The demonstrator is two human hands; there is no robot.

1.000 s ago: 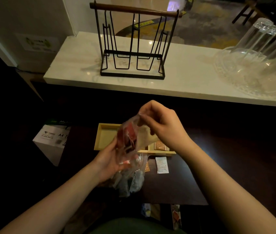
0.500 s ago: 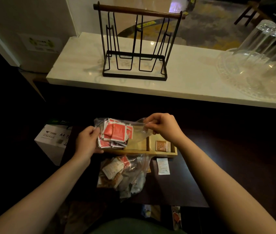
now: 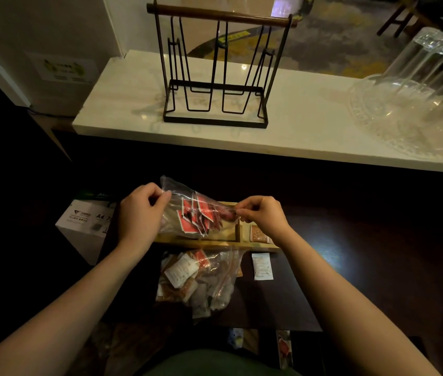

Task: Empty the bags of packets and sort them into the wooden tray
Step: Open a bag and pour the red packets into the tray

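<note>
On a dim, dark table (image 3: 282, 302) at frame centre, the left hand (image 3: 139, 213) and right hand (image 3: 262, 215) each pinch an end of a clear bag (image 3: 185, 210) of red packets (image 3: 197, 217) over the wooden tray (image 3: 215, 244). Best tip it mouth-down over one compartment. Two bags: one held, one lying below (image 3: 201, 280); one loose white packet (image 3: 262, 266).

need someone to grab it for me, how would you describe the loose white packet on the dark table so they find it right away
Start at the wooden tray on the dark table. Just in front of its right end lies the white packet, flat and alone. Unlike the packets in the clear bag to its left, it lies loose outside any bag.
</note>
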